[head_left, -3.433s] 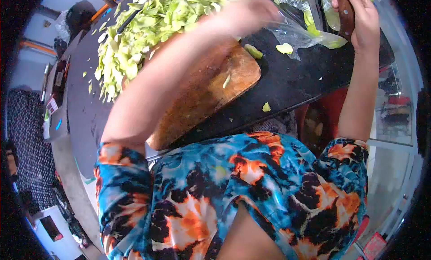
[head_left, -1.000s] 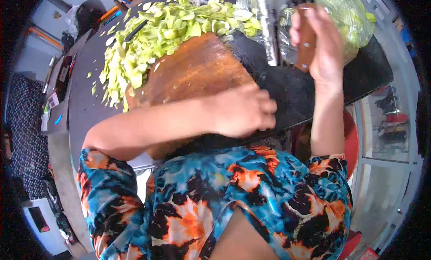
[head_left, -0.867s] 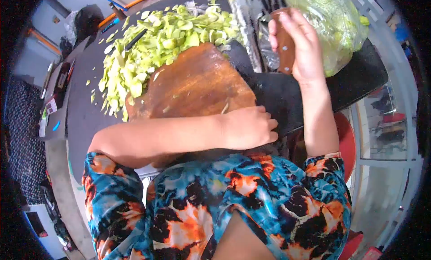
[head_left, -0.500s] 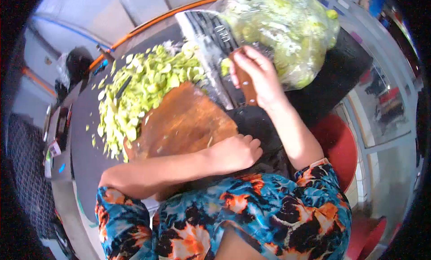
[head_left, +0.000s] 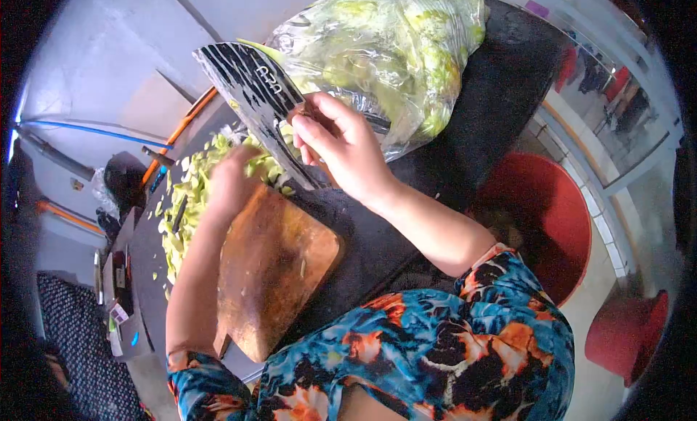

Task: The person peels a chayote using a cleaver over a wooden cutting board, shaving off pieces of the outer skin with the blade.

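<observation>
My right hand (head_left: 347, 148) is closed round the handle of a broad cleaver (head_left: 258, 87), raised over the table between the slices and the plastic bag. Its dark, streaked blade points to the upper left. My left hand (head_left: 234, 175) reaches over the pile of pale green slices (head_left: 190, 210), at the far end of the wooden board (head_left: 272, 265); motion blur hides its fingers. A black handle (head_left: 179, 214) lies among the slices. A large clear plastic bag (head_left: 385, 50) of green vegetables sits behind the cleaver.
The dark table (head_left: 508, 79) has its right edge beside a big red tub (head_left: 544, 225) on the floor. Another red container (head_left: 628, 334) stands at lower right. Left of the table is a side shelf with small items (head_left: 120, 312). A pale wall rises behind.
My left hand has moved from the board's near right side up to the slices. My right hand has moved left with the cleaver. The view has turned, showing more of the red tub.
</observation>
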`<action>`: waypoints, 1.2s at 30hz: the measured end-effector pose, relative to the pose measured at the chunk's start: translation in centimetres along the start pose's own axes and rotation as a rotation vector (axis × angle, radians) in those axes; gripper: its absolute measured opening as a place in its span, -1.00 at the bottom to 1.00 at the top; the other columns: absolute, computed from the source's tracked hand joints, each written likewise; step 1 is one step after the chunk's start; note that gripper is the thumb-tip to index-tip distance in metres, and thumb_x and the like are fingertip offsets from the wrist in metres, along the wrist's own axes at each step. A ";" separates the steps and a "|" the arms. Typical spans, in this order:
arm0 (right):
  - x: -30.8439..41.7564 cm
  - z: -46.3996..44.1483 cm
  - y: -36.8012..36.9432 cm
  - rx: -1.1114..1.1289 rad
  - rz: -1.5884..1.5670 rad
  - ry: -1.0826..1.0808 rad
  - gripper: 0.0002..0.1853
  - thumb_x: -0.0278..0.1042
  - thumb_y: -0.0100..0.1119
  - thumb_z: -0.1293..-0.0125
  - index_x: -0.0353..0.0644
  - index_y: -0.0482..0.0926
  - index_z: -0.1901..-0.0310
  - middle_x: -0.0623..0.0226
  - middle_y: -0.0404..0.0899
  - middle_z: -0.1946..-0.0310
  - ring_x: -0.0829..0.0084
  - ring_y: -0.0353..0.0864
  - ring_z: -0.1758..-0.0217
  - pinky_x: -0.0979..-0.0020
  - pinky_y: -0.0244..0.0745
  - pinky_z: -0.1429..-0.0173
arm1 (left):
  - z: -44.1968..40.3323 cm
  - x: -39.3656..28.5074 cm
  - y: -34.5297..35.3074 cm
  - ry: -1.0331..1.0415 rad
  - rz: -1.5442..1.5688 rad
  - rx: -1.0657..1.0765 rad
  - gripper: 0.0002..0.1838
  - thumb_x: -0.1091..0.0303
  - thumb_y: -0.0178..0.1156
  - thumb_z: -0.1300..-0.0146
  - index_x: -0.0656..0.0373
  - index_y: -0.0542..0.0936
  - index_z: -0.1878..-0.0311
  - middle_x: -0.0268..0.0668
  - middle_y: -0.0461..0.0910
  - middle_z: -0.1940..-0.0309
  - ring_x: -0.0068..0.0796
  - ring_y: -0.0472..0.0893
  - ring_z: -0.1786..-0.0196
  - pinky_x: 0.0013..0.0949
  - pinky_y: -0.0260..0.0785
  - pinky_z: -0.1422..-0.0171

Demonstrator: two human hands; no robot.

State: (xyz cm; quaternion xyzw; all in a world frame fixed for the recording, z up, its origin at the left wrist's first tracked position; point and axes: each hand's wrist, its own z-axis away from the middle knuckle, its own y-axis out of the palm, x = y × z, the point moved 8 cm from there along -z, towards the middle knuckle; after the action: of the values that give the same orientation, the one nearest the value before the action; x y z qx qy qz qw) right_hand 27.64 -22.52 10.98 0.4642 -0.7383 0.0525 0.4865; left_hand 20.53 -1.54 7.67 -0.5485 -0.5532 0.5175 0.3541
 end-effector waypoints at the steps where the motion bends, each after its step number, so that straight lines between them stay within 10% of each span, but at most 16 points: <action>1: 0.9 0.6 0.1 -0.036 0.076 -0.048 -0.84 -0.36 0.02 -0.47 -0.27 0.46 0.09 0.49 0.47 0.40 0.71 0.41 0.44 0.62 0.35 0.34 | -1.2 -2.0 2.1 0.027 0.088 0.047 -0.65 0.36 0.32 -0.09 0.13 0.56 0.02 -0.12 0.56 0.06 -0.13 0.56 -0.02 -0.17 0.44 -0.08; 3: 3.2 2.3 0.7 -0.079 0.309 -0.320 -0.81 -0.39 0.12 -0.39 -0.31 0.50 0.07 0.41 0.50 0.41 0.64 0.44 0.44 0.56 0.37 0.33 | -4.6 -4.3 10.1 0.020 0.824 0.188 -0.69 0.35 0.28 -0.15 0.18 0.55 0.03 -0.06 0.61 0.14 -0.09 0.61 0.05 -0.19 0.44 -0.05; 5: 6.2 3.8 2.0 -0.068 0.613 -0.689 -0.75 -0.45 0.25 -0.24 -0.32 0.54 0.07 0.25 0.53 0.42 0.38 0.53 0.46 0.45 0.42 0.36 | -7.5 -7.9 13.1 0.184 0.938 0.116 -0.65 0.30 0.23 -0.24 0.23 0.51 -0.05 -0.08 0.62 0.13 -0.14 0.61 0.04 -0.20 0.42 -0.09; 6: 6.3 4.3 2.6 -0.031 0.584 -0.661 -0.74 -0.48 0.27 -0.18 -0.30 0.55 0.08 0.20 0.54 0.41 0.24 0.56 0.46 0.36 0.46 0.37 | -8.4 -11.8 10.8 0.361 0.390 -0.046 -0.59 0.27 0.21 -0.29 0.26 0.47 -0.14 -0.14 0.61 0.06 -0.22 0.60 0.01 -0.20 0.39 -0.14; 8: 6.8 5.1 3.2 0.007 0.613 -0.768 -0.70 -0.49 0.30 -0.13 -0.31 0.56 0.08 0.21 0.57 0.38 0.26 0.60 0.44 0.33 0.48 0.37 | -11.8 -14.1 11.5 0.035 0.435 0.176 -0.54 0.23 0.24 -0.28 0.23 0.45 -0.18 -0.17 0.60 0.02 -0.21 0.59 0.01 -0.18 0.39 -0.15; 13: 9.1 6.2 3.6 -0.080 0.677 -0.920 -0.63 -0.43 0.33 -0.08 -0.37 0.57 0.06 0.07 0.63 0.28 0.17 0.65 0.35 0.30 0.56 0.27 | -14.1 -16.0 14.2 -0.052 1.076 0.362 -0.56 0.19 0.19 -0.28 0.20 0.46 -0.15 -0.24 0.61 0.05 -0.27 0.61 0.05 -0.21 0.42 -0.06; 17: 7.7 5.7 0.9 -0.134 0.485 -0.702 -0.50 -0.17 0.26 -0.17 -0.33 0.47 -0.06 0.13 0.58 0.27 0.10 0.59 0.34 0.19 0.50 0.17 | -12.9 -14.7 14.5 -0.229 1.364 0.528 -0.55 0.15 0.17 -0.28 0.19 0.46 -0.15 -0.26 0.61 0.06 -0.29 0.62 0.07 -0.24 0.43 -0.02; 21: 6.7 5.4 -0.8 -0.239 0.158 -0.799 -0.55 -0.39 0.28 -0.19 -0.36 0.35 -0.05 0.19 0.53 0.21 0.40 0.56 0.12 0.37 0.47 0.00 | -10.6 -13.0 13.4 -0.303 1.543 0.576 -0.54 0.11 0.14 -0.29 0.17 0.46 -0.16 -0.27 0.61 0.07 -0.32 0.63 0.10 -0.27 0.44 0.02; 26: 5.1 3.7 -2.0 -0.316 0.295 -0.570 -0.74 -0.45 0.16 -0.33 -0.33 0.37 0.03 0.35 0.49 0.32 0.61 0.46 0.33 0.54 0.42 0.24 | -1.6 -8.1 5.2 -0.425 1.421 0.565 -0.47 0.05 0.12 -0.26 0.09 0.40 -0.24 -0.29 0.60 0.07 -0.35 0.66 0.17 -0.38 0.49 0.13; 34: 0.5 2.9 1.4 0.065 0.420 -0.308 -0.61 -0.04 0.08 -0.40 -0.29 0.52 0.24 0.49 0.42 0.47 0.64 0.38 0.42 0.56 0.27 0.34 | 15.9 1.9 -0.2 -0.307 1.675 -0.068 -0.03 0.20 0.47 0.06 0.17 0.17 -0.41 -0.21 0.42 -0.21 -0.36 0.49 -0.17 -0.23 0.45 -0.19; 36: -0.4 2.9 4.4 0.239 0.583 -0.339 -0.47 0.16 0.05 -0.36 -0.29 0.52 0.29 0.39 0.43 0.51 0.48 0.43 0.46 0.43 0.31 0.34 | 20.0 5.4 -0.7 -0.423 1.275 -0.271 0.07 0.12 0.55 0.20 0.23 0.21 -0.39 -0.14 0.40 -0.23 -0.30 0.42 -0.26 -0.26 0.25 -0.37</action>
State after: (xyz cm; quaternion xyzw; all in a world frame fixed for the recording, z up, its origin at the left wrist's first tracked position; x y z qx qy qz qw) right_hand 22.47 -21.29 10.85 0.2897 -0.8986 0.1972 0.2640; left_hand 0.36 0.18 3.13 -0.6935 -0.2395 0.6470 -0.2074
